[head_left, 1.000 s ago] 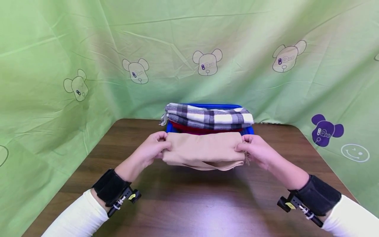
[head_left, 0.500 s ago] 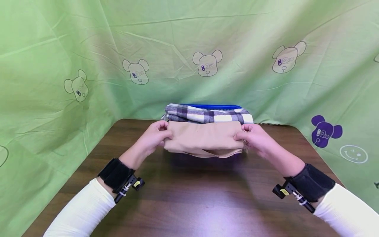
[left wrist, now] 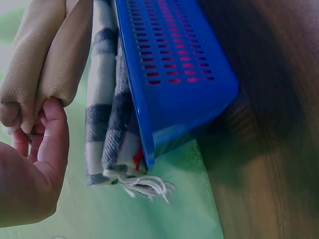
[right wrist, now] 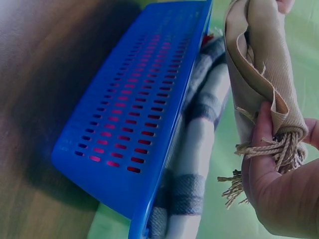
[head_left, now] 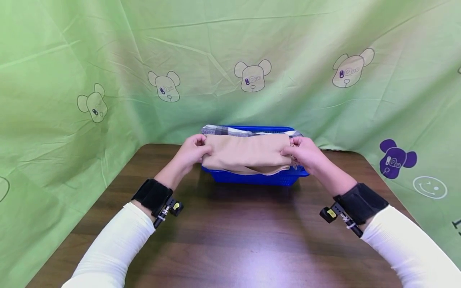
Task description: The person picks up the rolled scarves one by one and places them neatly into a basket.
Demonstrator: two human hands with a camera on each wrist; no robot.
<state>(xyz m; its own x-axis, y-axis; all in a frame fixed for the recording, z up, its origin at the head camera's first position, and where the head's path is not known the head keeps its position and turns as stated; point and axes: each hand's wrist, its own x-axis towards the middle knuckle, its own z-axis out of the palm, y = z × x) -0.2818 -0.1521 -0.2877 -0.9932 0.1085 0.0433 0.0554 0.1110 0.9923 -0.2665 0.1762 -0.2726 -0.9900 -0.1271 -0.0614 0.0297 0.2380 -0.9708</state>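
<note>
A folded beige scarf [head_left: 248,151] with a fringed end is held level between both hands. My left hand [head_left: 192,154] pinches its left end, thumb on top and fingers beneath. At the fringed right end, my right hand [head_left: 302,154] grips it the same way. Both wrist views show the scarf above a folded black-and-white checked scarf [left wrist: 102,114], with a gap between the two. The checked scarf lies across the top of a blue plastic basket [right wrist: 119,109], its fringe hanging past the rim. In the head view the beige scarf hides most of it.
Red cloth shows through the slots in the basket's side. The basket stands at the far part of a brown wooden table [head_left: 230,224]. Behind and at the sides hangs a green curtain [head_left: 209,48] with bear drawings. Each forearm wears a black strap [head_left: 153,196] with a small camera.
Both hands have carried the beige scarf forward, away from the body, from in front of the basket to over it. The basket's front wall now shows below the scarf; the checked scarf is more covered.
</note>
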